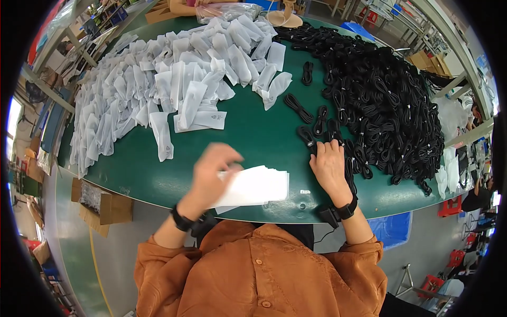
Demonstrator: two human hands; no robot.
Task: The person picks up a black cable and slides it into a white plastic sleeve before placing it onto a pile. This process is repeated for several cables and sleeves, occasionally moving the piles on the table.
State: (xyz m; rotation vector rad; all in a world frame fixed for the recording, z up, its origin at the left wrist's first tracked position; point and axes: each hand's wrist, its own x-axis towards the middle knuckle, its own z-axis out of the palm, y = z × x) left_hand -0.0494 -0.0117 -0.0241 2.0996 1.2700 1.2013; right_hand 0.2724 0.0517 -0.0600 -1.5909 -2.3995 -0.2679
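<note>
A stack of flat white bags (259, 186) lies at the table's near edge, in front of me. Over the left end of that stack is my left hand (211, 174), its fingers curved and smeared by motion. My right hand (330, 168) rests at the near left edge of the black cable heap, fingers bent down onto a coiled black cable bundle (313, 148). Part of that bundle is hidden under the fingers. A few more tied bundles lie just beyond, one of them a loose coil (299, 108) set apart on the green surface.
Filled frosted bags (174, 79) form a large pile at the far left of the green table (248, 137). The heap of black cables (385, 100) covers the right side. An open cardboard box (113, 207) stands below the left edge. Another person's arm (182, 7) shows across the table.
</note>
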